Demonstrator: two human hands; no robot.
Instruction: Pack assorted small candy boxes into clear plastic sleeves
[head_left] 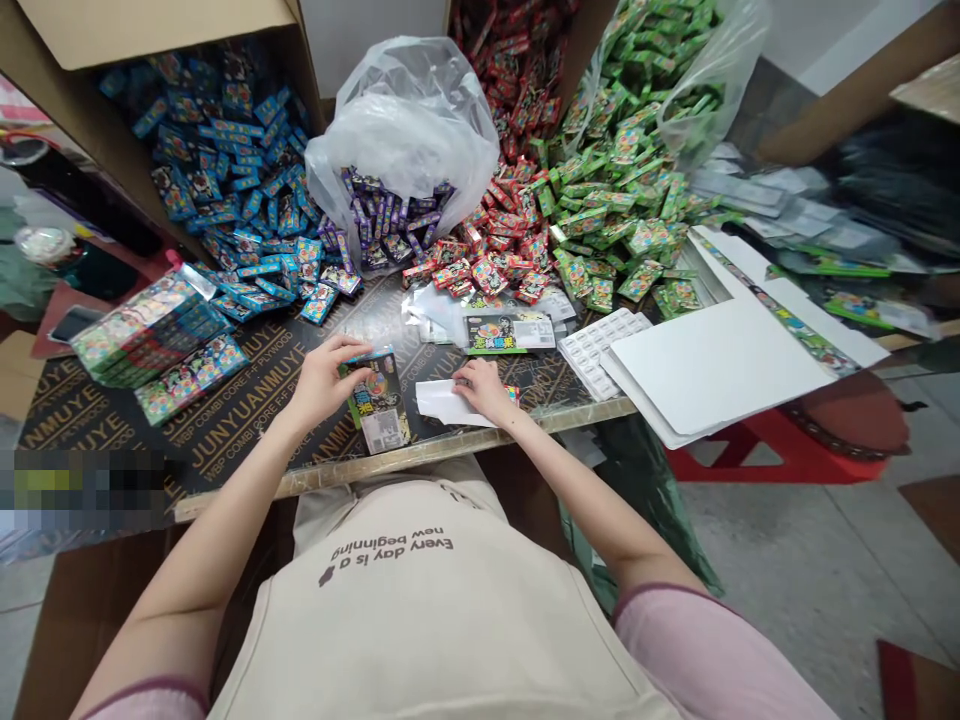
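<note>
The left hand (324,380) curls its fingers over the upper edge of a printed candy card (376,400). The card lies on the board between the hands, touching the left hand and apart from the right, its long axis running away from the person with a slight tilt. The right hand (480,390) rests palm-down on a folded white paper (448,403); whether its fingers pinch the paper is hard to tell from this view. Beyond them, on the dark printed plywood board (420,455), lie a white blister tray (600,350), then heaps of blue packets (217,170), red packets (495,250) and green packets (615,210).
</note>
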